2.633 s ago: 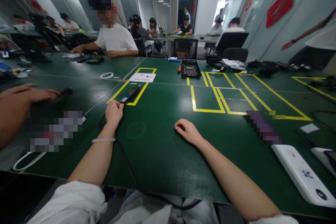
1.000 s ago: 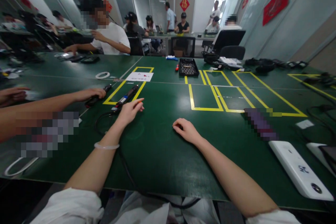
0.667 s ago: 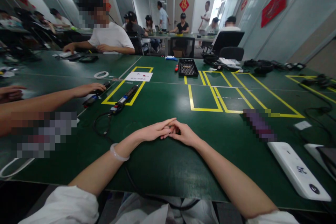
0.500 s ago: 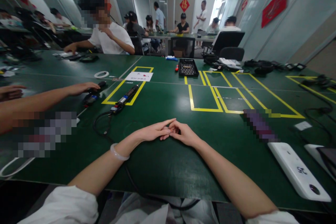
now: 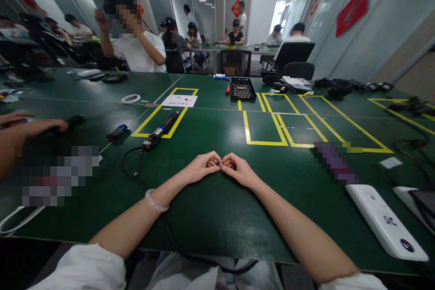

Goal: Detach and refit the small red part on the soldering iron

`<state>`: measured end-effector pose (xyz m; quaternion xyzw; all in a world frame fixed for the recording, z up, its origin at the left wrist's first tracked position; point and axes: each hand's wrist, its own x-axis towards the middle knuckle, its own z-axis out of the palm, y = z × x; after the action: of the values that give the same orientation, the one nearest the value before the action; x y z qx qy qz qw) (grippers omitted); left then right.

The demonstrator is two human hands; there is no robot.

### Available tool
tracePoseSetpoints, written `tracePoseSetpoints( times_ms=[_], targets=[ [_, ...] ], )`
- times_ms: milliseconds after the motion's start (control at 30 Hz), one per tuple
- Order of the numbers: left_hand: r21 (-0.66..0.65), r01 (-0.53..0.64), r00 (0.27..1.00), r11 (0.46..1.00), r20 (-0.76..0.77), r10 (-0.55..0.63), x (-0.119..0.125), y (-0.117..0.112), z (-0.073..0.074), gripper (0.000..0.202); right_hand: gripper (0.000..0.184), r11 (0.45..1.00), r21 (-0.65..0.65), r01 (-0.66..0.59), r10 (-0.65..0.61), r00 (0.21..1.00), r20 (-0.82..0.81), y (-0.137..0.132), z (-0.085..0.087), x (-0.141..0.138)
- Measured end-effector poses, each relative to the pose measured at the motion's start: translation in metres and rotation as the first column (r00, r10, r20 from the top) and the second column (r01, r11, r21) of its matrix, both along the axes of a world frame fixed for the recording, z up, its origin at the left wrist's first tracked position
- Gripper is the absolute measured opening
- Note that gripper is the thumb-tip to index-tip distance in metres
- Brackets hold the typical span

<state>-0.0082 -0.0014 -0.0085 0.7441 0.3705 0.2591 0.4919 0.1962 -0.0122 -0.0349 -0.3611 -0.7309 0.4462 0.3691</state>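
Observation:
My left hand and my right hand rest on the green table, fingertips meeting at the middle. Both are curled and pinch a tiny pale object between them; I cannot make out what it is. A white bracelet circles my left wrist. A black corded tool lies across a yellow tape outline, ahead and to the left of my hands, untouched.
A co-worker's hand rests at the left near a small dark tool. A black parts tray stands further back. White devices lie at the right. Yellow tape boxes mark the table. Several people sit beyond.
My left hand left the black tool and came to my right hand; both now curl and pinch a tiny object. The co-worker's arm has drawn back to the left, leaving the small dark tool.

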Motion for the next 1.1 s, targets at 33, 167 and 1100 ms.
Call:
tracePoseSetpoints(
  times_ms=[33,167,1100],
  targets=[
    [0.017,-0.006,1.000,1.000,-0.004,0.006,0.000,0.000,0.000,0.025,0.020,1.000,-0.017,-0.002,0.001,1.000,-0.018,0.000,0.000,0.000],
    [0.014,-0.045,0.999,0.999,0.003,0.045,0.002,0.000,-0.001,0.030,0.019,0.999,-0.025,0.021,-0.022,0.999,-0.038,0.001,0.001,0.000],
    [0.373,-0.057,0.975,0.926,-0.179,0.132,-0.014,0.006,0.014,0.026,0.011,0.972,0.220,0.089,-0.116,0.987,0.114,0.002,-0.002,0.000]
  ],
)
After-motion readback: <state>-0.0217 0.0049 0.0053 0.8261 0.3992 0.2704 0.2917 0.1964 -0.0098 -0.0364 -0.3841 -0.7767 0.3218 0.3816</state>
